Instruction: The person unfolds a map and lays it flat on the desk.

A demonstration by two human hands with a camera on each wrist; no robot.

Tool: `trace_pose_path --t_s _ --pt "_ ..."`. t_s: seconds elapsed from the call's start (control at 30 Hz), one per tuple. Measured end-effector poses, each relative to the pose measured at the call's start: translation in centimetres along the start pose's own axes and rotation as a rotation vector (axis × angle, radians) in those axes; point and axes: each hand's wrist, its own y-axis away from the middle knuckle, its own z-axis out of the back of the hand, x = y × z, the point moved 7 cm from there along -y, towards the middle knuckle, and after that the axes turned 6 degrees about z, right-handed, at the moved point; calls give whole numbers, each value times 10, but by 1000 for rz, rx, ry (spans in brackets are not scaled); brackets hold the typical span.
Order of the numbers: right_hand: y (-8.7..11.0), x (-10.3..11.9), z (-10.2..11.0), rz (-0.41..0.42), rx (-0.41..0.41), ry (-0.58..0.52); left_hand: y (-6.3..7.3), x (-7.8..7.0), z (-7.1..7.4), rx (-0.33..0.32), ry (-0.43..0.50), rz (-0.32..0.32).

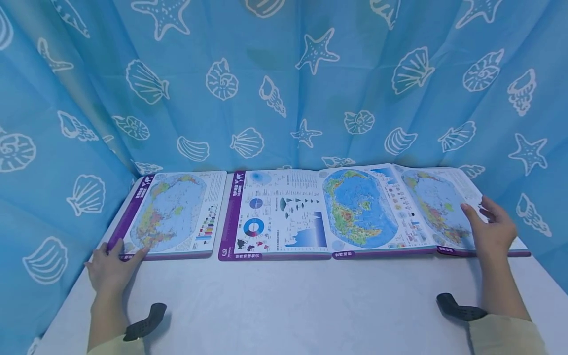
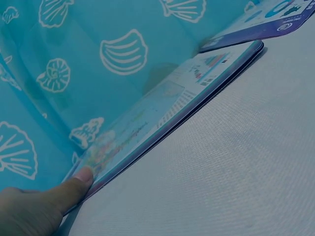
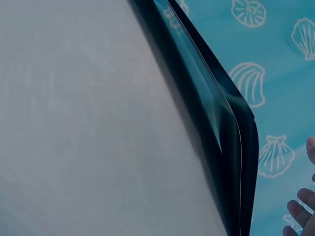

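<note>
A folded world map (image 1: 173, 212) with a purple margin lies flat at the table's left. My left hand (image 1: 112, 266) rests at its lower left corner, fingers spread; in the left wrist view the left thumb (image 2: 74, 189) lies on the map's edge. To the right stretches an unfolded map chart (image 1: 275, 212) with several panels, its creases slightly raised. Above its rightmost panel is my right hand (image 1: 494, 231), thumb and fingers apart. In the right wrist view some right fingertips (image 3: 298, 211) show clear of the chart's dark edge (image 3: 248, 142), holding nothing.
A white table (image 1: 293, 305) extends in front of the maps. Behind and at both sides hangs a blue curtain (image 1: 275, 59) with white shells and starfish; the maps' far edges lie close to it. A dark band (image 1: 148, 323) is on each wrist.
</note>
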Motion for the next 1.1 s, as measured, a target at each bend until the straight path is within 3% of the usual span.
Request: trace_pose_path --t_s 0.3,0.6,0.83,1.1 --pt "-3 3 -14 168 37 115 1 0 -1 4 -10 -34" --pt "34 60 -23 295 125 143 3 -1 0 15 15 -39" --pt "48 79 -34 387 128 81 3 0 0 11 14 -35" --pt "71 118 -47 488 160 66 3 -1 0 12 6 -41"
